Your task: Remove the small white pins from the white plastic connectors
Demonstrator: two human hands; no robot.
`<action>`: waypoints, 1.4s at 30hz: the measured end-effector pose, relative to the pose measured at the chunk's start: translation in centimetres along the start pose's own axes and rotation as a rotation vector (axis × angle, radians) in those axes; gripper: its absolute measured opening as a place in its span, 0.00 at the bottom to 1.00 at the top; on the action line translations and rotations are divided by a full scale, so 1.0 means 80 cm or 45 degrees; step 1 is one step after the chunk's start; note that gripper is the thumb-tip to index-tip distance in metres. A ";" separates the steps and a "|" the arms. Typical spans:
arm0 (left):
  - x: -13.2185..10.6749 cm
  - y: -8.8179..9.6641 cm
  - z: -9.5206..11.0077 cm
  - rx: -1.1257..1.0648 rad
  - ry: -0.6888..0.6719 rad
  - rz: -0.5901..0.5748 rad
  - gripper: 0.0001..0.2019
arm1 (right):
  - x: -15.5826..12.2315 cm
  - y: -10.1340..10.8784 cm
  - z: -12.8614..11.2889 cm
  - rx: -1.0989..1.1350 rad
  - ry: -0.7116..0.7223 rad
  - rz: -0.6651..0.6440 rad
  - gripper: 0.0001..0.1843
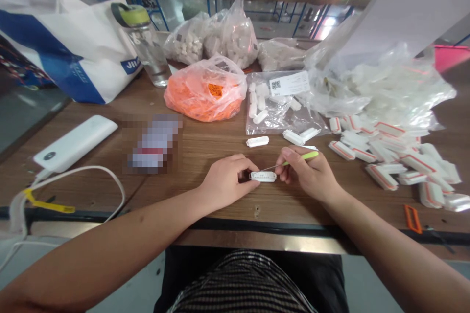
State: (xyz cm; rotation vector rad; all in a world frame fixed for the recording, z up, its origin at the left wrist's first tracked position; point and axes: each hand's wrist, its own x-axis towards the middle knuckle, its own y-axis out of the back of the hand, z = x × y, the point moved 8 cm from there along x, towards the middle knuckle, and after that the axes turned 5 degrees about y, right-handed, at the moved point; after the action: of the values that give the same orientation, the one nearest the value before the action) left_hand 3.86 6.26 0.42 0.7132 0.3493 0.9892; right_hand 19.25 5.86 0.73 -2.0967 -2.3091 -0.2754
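Observation:
On the wooden table in front of me, my left hand (230,181) pinches one end of a small white plastic connector housing (263,176). My right hand (306,171) grips a thin metal pick with a yellow-green handle (307,155). The pick's shaft points left, its tip at the upper edge of the housing. A similar white housing (257,142) lies just beyond, and a couple more (293,137) rest to its right by a clear bag. Whether the tip is inside the housing I cannot tell.
White parts with orange seals (392,151) are heaped at right, near a loose orange frame (413,218). Behind stand a bag of orange pieces (205,90), a clear labelled bag (282,120) and a water bottle (147,49). At left lie a power bank (77,143) and cable (106,168).

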 end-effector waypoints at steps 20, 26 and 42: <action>0.000 0.000 0.000 0.005 -0.018 0.015 0.08 | -0.005 -0.003 -0.002 -0.110 0.006 0.006 0.23; -0.001 0.000 0.000 -0.035 -0.037 0.021 0.08 | -0.006 -0.006 -0.007 -0.190 -0.009 0.040 0.24; -0.002 0.001 0.002 -0.019 0.000 0.012 0.06 | -0.015 0.002 -0.012 -0.149 0.084 0.173 0.25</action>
State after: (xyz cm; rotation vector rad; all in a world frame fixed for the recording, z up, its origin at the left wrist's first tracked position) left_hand 3.82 6.14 0.56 0.7018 0.3381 0.9998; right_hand 19.41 4.58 1.58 -2.2487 -2.1516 -0.4793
